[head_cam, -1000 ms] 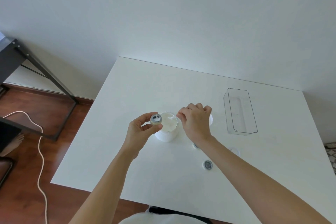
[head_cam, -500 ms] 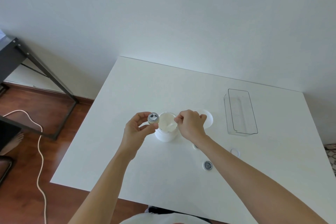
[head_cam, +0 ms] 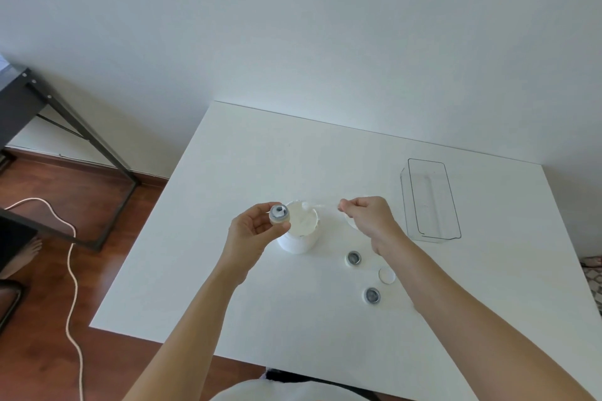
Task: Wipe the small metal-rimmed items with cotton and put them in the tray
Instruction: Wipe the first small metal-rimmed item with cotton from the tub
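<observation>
Left hand (head_cam: 252, 233) grips a metal-rimmed item (head_cam: 279, 214) beside the cotton jar (head_cam: 301, 226); right hand (head_cam: 369, 216) pinches a cotton strand (head_cam: 321, 205), wiping likely next.

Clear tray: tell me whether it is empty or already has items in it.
Empty, as far as can be seen. The clear tray shows only its own bare floor through the walls, and two metal-rimmed items lie on the table.

Bright, soft daylight; wide-angle edge distortion.

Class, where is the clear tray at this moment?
In the head view the clear tray stands on the white table, far right, just beyond the right hand; nothing shows inside it.
</observation>
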`<state>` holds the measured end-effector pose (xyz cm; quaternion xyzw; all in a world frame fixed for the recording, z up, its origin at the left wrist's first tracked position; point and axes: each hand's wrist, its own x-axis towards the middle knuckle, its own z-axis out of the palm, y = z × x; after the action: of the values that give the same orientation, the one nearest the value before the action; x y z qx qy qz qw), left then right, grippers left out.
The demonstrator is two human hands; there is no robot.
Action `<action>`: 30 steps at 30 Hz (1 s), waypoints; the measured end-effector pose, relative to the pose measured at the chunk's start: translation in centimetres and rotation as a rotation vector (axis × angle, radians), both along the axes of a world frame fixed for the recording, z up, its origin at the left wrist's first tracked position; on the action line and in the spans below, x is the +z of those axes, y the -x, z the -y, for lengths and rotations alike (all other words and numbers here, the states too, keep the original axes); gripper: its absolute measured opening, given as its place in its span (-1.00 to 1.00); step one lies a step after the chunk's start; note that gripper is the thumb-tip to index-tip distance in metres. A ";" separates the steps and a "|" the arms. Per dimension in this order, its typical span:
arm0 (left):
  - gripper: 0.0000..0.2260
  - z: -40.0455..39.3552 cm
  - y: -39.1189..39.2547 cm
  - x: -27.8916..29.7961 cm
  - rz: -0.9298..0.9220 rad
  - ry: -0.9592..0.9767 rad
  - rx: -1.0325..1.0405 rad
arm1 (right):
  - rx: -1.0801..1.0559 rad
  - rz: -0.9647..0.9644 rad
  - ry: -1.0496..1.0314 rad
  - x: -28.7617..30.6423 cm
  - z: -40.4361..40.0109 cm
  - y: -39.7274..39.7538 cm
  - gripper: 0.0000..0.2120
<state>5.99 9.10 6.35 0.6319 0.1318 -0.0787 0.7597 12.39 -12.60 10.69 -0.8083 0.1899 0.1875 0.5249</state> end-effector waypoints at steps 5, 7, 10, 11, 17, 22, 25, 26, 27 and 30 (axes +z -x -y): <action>-0.76 0.6 -0.5 0.1 -0.009 -0.057 -0.042 | -0.019 0.046 -0.102 1.6 0.0 0.2 -0.79; -0.76 0.8 -0.7 0.2 -0.006 -0.058 -0.055 | -0.010 0.105 -0.103 2.1 -0.5 0.5 -0.82; -0.75 0.9 -1.0 0.5 0.000 -0.056 -0.066 | 0.036 0.278 -0.032 2.5 -1.1 1.2 -0.84; -0.74 1.0 -1.0 0.6 0.002 -0.055 -0.070 | 0.065 0.347 0.019 2.5 -1.3 1.4 -0.85; -0.77 0.9 -1.3 1.2 0.016 -0.049 -0.088 | 0.213 0.851 0.339 1.7 -1.4 2.5 -0.89; -0.78 0.7 -1.5 1.4 0.023 -0.030 -0.099 | 0.410 1.341 0.687 0.6 -0.1 2.6 -0.93; -0.78 0.8 -1.6 1.5 0.026 -0.024 -0.106 | 0.416 1.458 0.798 0.5 0.4 2.7 -0.90; -0.78 0.8 -1.6 1.5 0.026 -0.022 -0.109 | 0.415 1.480 0.822 0.6 0.5 2.8 -0.89; -0.78 0.9 -1.7 1.5 0.026 -0.021 -0.111 | 0.411 1.497 0.836 0.6 0.6 2.8 -0.88; -0.78 0.9 -1.8 1.4 0.025 -0.021 -0.111 | 0.399 1.515 0.844 0.8 0.9 2.6 -0.89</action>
<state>7.78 8.25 7.73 0.6471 0.0877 -0.1114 0.7491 9.76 -13.45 11.53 -0.8593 -0.2993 -0.3954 0.1256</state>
